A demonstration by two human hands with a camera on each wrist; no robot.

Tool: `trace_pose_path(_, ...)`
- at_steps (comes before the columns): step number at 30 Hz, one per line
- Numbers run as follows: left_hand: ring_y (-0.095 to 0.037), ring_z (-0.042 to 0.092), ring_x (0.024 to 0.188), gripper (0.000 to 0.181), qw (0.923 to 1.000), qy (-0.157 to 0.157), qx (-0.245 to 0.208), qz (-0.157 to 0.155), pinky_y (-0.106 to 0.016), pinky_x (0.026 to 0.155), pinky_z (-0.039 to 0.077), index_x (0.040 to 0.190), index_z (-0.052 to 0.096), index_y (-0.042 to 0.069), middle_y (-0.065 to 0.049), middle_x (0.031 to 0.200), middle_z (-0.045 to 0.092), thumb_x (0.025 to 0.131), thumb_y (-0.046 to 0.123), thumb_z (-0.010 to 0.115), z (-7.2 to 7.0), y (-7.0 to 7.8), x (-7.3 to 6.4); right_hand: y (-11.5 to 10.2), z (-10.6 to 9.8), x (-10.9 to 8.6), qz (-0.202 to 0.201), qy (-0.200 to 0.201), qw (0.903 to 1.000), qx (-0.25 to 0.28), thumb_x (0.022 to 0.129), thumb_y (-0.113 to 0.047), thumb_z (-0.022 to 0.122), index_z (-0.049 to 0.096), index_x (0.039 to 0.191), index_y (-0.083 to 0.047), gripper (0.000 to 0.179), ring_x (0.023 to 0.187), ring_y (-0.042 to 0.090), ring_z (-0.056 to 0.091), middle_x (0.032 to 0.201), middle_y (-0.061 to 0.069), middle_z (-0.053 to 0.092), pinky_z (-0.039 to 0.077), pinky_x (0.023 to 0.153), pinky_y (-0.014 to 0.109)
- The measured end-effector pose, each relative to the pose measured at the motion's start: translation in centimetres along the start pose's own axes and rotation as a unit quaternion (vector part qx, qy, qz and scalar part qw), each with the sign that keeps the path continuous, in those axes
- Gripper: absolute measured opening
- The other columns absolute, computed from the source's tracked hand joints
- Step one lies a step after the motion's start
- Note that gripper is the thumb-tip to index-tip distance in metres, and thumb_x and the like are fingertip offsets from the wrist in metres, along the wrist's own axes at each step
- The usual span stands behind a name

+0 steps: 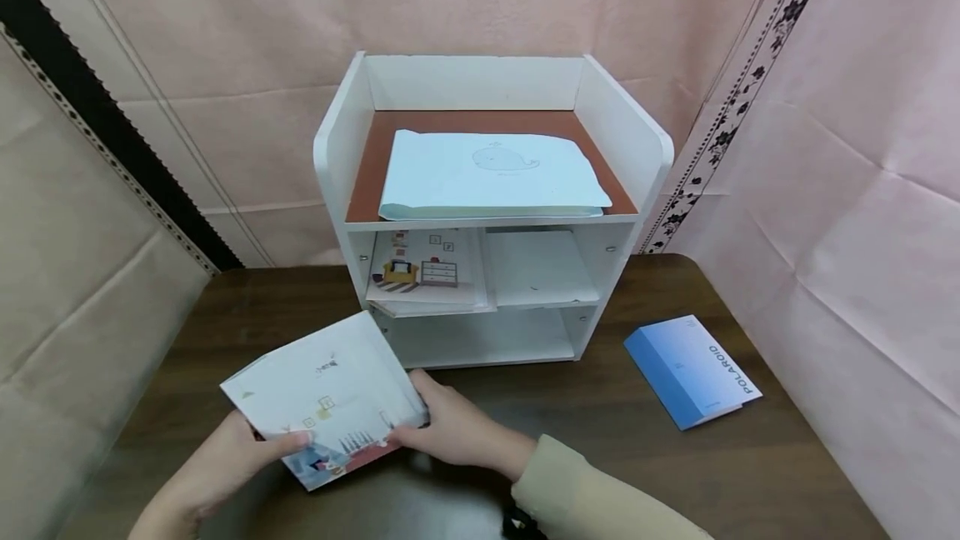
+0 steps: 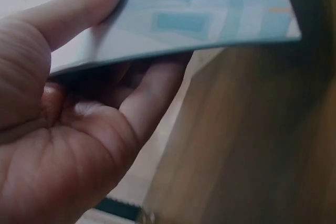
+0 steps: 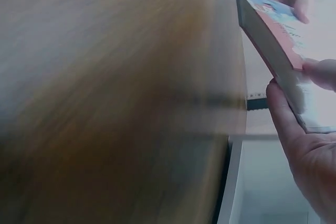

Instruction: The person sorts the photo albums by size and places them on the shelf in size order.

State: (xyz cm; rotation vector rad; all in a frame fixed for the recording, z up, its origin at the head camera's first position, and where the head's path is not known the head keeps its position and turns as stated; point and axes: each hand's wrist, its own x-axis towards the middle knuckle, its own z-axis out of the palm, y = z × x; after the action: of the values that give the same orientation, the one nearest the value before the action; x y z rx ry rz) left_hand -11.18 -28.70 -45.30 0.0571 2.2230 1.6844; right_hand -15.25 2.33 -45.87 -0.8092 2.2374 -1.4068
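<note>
Both hands hold a white-covered book (image 1: 330,394) above the table, in front of the small shelf; its lower cover has a blue and pink illustration. My left hand (image 1: 232,457) grips the lower left edge, thumb on the cover and fingers underneath. The left wrist view shows that thumb (image 2: 84,11) on the cover. On the right edge, my right hand (image 1: 461,427) pinches the book with its thumb on top. In the right wrist view the book (image 3: 270,38) looks thick, its page edges turned to the camera, and fingers of the right hand (image 3: 310,156) support it from below.
A white shelf unit (image 1: 480,80) stands at the back. On its brown top lies a whale-drawn white packet (image 1: 495,173); illustrated books (image 1: 423,269) lie on the middle level's left side. A blue POLAROID booklet or box (image 1: 693,369) lies on the wooden table (image 1: 570,415) at right.
</note>
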Motion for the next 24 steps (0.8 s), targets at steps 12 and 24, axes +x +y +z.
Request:
trace_pose_path(12,-0.023,0.066,0.101,0.048,0.997,-0.01,0.013,0.076,-0.032,0.079,0.055,0.128,0.057,0.006,-0.011,0.116,0.067,0.088,0.026,0.073,5.6,2.9,1.7,1.8,-3.4,-4.1,0.015,0.055,0.9979,0.03,0.087,-0.037,0.073,0.05,0.13,-0.026,0.05,0.099,0.009,0.062,0.114,-0.009,0.062,0.051,0.082,0.029)
trace_pose_path(24,-0.022,0.065,0.101,0.043,0.995,-0.018,-0.018,0.096,-0.031,0.08,0.054,0.125,0.06,0.01,-0.008,0.115,0.068,0.088,0.027,0.073,9.7,4.5,3.6,3.6,-5.7,-6.8,0.016,0.078,0.9925,0.093,0.087,-0.028,0.075,0.052,0.133,-0.025,0.052,0.104,0.017,0.064,0.118,-0.004,0.065,0.053,0.084,0.033)
